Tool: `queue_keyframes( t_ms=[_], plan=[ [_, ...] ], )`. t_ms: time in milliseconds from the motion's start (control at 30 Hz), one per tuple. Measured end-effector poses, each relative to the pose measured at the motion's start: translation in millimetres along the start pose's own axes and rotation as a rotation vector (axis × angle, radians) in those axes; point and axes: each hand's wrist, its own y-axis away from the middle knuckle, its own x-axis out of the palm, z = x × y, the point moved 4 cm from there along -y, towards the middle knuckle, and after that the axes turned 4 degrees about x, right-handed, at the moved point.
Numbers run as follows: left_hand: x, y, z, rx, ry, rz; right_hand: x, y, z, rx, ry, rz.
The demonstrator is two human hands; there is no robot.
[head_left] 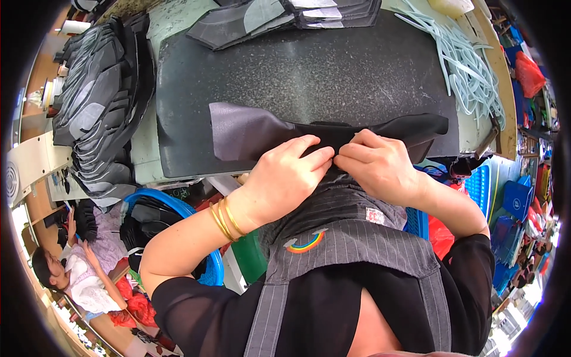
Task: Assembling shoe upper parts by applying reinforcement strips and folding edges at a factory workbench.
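"Dark sheet first: where do we have it, going from the left?"

"Past the stack of dark pieces we come to the black mat. Our sheet lies by the mat's near edge, long axis running left to right, its broad, shinier end toward the near left corner."

"And our grip?"

"Our left hand comes next, fingertips pinched together on the sheet's near side, around mid-length. Our right hand sits just beside it, pinching there too. Both thumbs are largely hidden, so we cannot tell how tightly we hold."

"Which hand is nearer to what?"

"At the middle, neither: our fingertips almost touch each other. The broad end lies out to the left, nearer our left hand; the narrower, darker end reaches past our right knuckles toward the mat's right edge. We judge that control turns on that central pinch, since both ends lie free to either side."

"Anything farther right?"

"Pale strips, heaped in a tangle by the mat's right edge, well apart from our fingers."
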Motion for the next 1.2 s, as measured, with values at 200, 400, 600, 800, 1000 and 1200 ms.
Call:
queue_keyframes(
  t_ms=[200,400,600,800,1000,1200],
  plan=[
    [9,-16,-35,0.031,-0.254,0.005,1,23,17,-0.153,0.239,-0.037],
    [46,-42,-48,0.034,-0.291,-0.101,-17,56,-12,0.021,0.201,-0.117],
    [35,-62,-41,-0.126,-0.046,-0.003,-62,74,-85,0.622,-0.034,-0.488],
    [52,-86,-45,-0.225,0.082,-0.061,-52,72,-94,0.335,-0.224,-0.106],
    [55,-91,-39,-0.257,0.248,-0.223,-32,61,-98,0.419,-0.078,-0.149],
    [52,-90,-24,-0.293,0.328,-0.224,-30,91,-90,0.889,-0.617,-0.334]
  ],
)
